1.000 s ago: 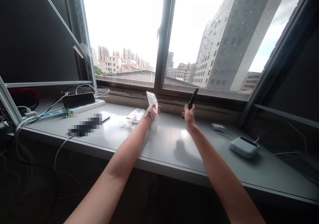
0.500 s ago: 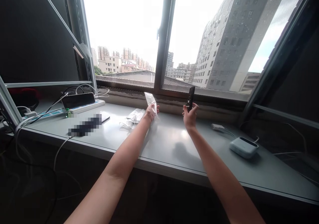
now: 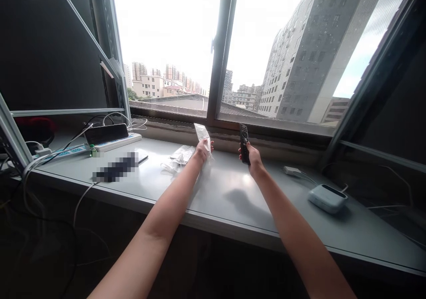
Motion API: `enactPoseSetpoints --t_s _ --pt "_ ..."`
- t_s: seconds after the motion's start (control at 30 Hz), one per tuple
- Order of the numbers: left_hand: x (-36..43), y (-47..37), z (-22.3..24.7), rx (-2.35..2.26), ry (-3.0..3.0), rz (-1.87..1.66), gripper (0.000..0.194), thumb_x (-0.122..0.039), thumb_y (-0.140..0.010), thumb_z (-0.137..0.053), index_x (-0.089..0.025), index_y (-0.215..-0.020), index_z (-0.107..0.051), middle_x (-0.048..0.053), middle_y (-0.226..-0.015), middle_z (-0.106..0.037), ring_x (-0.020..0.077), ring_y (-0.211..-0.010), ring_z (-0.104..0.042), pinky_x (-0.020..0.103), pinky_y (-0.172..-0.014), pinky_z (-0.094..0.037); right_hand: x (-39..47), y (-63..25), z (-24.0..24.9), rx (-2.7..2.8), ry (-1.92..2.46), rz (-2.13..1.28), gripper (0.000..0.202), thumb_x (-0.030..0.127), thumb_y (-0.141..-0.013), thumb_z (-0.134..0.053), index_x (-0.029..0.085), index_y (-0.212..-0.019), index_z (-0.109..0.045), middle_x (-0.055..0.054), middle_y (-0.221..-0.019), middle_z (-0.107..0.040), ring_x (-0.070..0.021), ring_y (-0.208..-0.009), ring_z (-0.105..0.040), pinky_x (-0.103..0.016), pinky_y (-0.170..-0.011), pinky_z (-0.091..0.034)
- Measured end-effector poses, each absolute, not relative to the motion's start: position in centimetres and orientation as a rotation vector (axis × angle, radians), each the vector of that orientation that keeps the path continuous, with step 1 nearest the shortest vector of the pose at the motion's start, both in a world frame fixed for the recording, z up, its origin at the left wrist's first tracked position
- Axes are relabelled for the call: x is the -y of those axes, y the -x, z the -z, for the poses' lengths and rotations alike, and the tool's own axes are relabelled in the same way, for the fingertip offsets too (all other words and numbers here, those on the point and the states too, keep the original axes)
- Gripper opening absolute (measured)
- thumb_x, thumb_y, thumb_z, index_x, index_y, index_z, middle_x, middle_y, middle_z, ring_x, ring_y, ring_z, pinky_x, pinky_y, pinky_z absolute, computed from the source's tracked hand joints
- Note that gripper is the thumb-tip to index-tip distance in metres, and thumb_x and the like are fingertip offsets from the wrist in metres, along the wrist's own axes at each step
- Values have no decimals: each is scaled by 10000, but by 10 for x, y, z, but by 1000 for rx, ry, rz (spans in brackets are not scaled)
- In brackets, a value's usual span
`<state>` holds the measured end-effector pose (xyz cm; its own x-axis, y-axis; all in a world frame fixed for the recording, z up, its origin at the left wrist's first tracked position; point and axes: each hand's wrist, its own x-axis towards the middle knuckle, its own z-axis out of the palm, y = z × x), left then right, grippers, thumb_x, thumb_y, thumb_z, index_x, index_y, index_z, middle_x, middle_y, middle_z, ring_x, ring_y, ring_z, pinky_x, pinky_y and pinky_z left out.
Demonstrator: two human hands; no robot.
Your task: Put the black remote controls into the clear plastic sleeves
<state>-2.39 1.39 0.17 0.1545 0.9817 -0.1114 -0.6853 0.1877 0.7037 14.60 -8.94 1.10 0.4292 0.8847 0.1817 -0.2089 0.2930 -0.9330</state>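
Note:
My left hand [image 3: 202, 151] is closed on a clear plastic bag [image 3: 201, 132], which sticks up above the fingers and hangs a little below them. In my right hand [image 3: 254, 157] is a black remote control [image 3: 244, 141], held upright with its button side towards me. Both hands are above the grey desk [image 3: 219, 192], apart from each other. More crumpled clear plastic bags [image 3: 181, 155] lie on the desk just left of my left hand.
A phone [image 3: 107, 132] leans by a white power strip [image 3: 133, 139] at the back left, near a small green bottle [image 3: 92, 151]. A blurred dark item [image 3: 116, 168] lies in front. At right are a pale blue device [image 3: 328, 198] and a white plug [image 3: 291, 171]. Behind runs a window frame [image 3: 218, 68].
My right hand has turned the remote control so its button face shows more, and the remote has shifted left and slightly lower. My left hand keeps its grip on the bag.

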Motion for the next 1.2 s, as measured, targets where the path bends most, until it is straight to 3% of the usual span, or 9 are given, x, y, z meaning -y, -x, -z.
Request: enactPoseSetpoints --t_s 0.13,0.23,0.33,0.47,0.7,0.9,1.03,1.2 --pt "-10 24 -4 -623 -583 -1295 129 -217 -941 -520 -160 -1022 -604 28 -722 -648 109 -493 -517 219 -514 -453 98 -137 -20 665 850 -1117 338 361 -1016 -426 202 -754 -569 56 -478 -460 -58 -371 -373 -151 -366 -366" --pt "-8 25 -6 -625 -592 -1304 151 -214 -941 -517 -161 -1046 -613 25 -713 -644 115 -503 -514 227 -531 -455 103 -139 -24 575 704 -1197 390 425 -1016 -413 217 -696 -497 61 -472 -410 -56 -389 -361 -129 -370 -363" --pt "-7 24 -6 -631 -601 -1312 159 -212 -937 -519 -152 -1047 -617 28 -718 -643 119 -515 -513 236 -549 -454 106 -143 -25 631 625 -1159 378 517 -924 -588 224 -708 -486 71 -522 -437 -43 -409 -377 -129 -401 -393" --pt "-6 24 -6 -641 -601 -1312 138 -209 -942 -510 -149 -1015 -611 26 -722 -635 115 -513 -504 231 -544 -444 107 -145 -25 734 639 -1099 332 460 -779 -770 230 -780 -530 95 -585 -482 -28 -417 -393 -142 -449 -440" --pt "-5 24 -7 -637 -590 -1303 189 -206 -929 -508 -147 -1074 -614 28 -738 -639 118 -517 -498 240 -557 -448 100 -140 -16 769 663 -1070 324 543 -872 -620 244 -999 -606 51 -696 -602 -73 -497 -506 -177 -434 -431" --pt "-1 25 -9 -627 -587 -1316 149 -227 -937 -521 -152 -1034 -605 28 -742 -629 104 -514 -494 216 -538 -443 98 -138 -15 791 643 -1091 353 585 -934 -514 249 -1020 -581 22 -720 -629 -101 -520 -533 -210 -460 -452" --pt "-1 27 -10 -540 -551 -1356 230 -333 -982 -466 -165 -1063 -600 29 -752 -634 105 -515 -506 215 -533 -457 98 -138 -16 827 643 -1115 374 597 -945 -486 242 -1023 -574 41 -671 -591 -93 -467 -494 -213 -443 -440" --pt "-4 28 -8 -530 -521 -1374 292 -377 -1000 -437 -175 -1160 -575 8 -716 -625 101 -494 -505 208 -519 -461 98 -137 -16 879 781 -1104 357 590 -884 -599 239 -891 -535 39 -668 -625 -83 -434 -478 -211 -420 -428"
